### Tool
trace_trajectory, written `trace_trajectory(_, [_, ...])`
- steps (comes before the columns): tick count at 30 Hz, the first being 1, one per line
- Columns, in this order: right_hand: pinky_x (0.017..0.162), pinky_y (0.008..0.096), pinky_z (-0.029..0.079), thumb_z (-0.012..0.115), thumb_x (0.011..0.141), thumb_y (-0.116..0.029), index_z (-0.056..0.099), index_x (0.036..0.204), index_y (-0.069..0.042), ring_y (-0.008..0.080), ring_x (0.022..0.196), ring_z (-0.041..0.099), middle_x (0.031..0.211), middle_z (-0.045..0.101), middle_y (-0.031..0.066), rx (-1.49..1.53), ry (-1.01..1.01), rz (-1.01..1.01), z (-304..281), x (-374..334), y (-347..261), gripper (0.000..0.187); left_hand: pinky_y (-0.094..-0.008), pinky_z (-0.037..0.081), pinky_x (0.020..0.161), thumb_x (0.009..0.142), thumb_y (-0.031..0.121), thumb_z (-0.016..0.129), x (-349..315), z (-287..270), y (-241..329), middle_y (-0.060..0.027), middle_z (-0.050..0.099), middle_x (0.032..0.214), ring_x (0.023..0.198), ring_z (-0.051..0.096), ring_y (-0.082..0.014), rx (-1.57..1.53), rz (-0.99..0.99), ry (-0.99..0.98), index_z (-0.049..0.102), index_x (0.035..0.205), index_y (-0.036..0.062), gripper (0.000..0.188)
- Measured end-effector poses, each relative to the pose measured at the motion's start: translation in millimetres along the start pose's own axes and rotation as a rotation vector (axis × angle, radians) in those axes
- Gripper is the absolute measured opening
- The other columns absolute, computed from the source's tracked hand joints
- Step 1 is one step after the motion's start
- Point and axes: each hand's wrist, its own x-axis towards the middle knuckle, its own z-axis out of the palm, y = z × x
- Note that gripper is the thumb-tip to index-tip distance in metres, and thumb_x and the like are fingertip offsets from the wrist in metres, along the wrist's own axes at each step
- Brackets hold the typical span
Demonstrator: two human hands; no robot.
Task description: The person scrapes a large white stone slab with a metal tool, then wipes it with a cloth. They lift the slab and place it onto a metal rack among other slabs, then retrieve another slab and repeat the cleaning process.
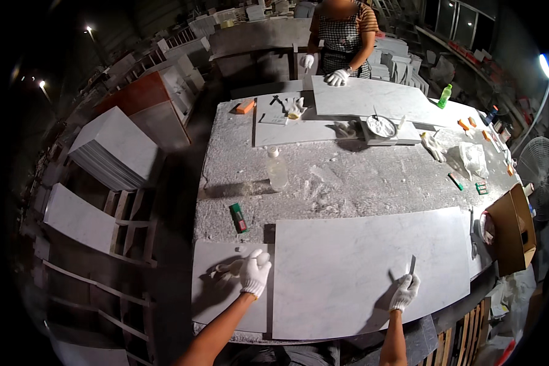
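A large white marble-look slab lies flat on the near part of the table. Over its right half, my right hand in a white glove grips a small scraper, its flat blade pointing away from me. My left hand, gloved too, is closed above a smaller white slab by the big slab's left edge; what its fingers hold, if anything, is hidden. Beside it on the small slab lies a white glove-like item, partly in shadow. A green and red small box rests just beyond.
A clear bottle stands mid-table. Farther off are a bowl of white paste, loose gloves and a green bottle. A cardboard box sits at the right edge. Across the table, a gloved co-worker touches another slab.
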Motion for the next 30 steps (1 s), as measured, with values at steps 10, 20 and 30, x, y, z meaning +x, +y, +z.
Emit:
trace_trajectory(10, [0.062, 0.0221, 0.044, 0.051, 0.100, -0.014, 0.055, 0.106, 0.000, 0.0074, 0.068, 0.049, 0.077, 0.053, 0.0002, 0.020, -0.078, -0.003, -4, -8, 15, 0.015, -0.0467, 0.043, 0.098, 0.068, 0.021, 0.086, -80, -61, 45, -0.0207, 0.053, 0.128, 0.116, 0.053, -0.0382, 0.352, 0.344, 0.041, 0.038, 0.140, 0.0018, 0.088])
trace_trajectory(20, [0.068, 0.0253, 0.052, 0.060, 0.095, -0.008, 0.061, 0.105, 0.002, 0.0130, 0.074, 0.064, 0.086, 0.067, 0.0087, 0.006, -0.395, 0.168, -39, 35, 1, 0.014, -0.0504, 0.033, 0.109, 0.080, 0.031, 0.071, -142, 125, 107, -0.0133, 0.048, 0.136, 0.129, 0.042, -0.0338, 0.502, 0.790, -0.460, 0.053, 0.131, 0.0093, 0.058])
trace_trajectory(30, [0.071, 0.0257, 0.052, 0.061, 0.096, -0.017, 0.062, 0.120, 0.000, 0.0117, 0.082, 0.063, 0.099, 0.067, 0.0051, -0.009, 0.004, -0.046, -189, 297, -41, 0.030, -0.0505, 0.026, 0.113, 0.088, 0.029, 0.060, -131, 207, 146, -0.0120, 0.046, 0.141, 0.135, 0.039, -0.0311, 0.558, 1.114, -0.587, 0.052, 0.135, 0.0101, 0.052])
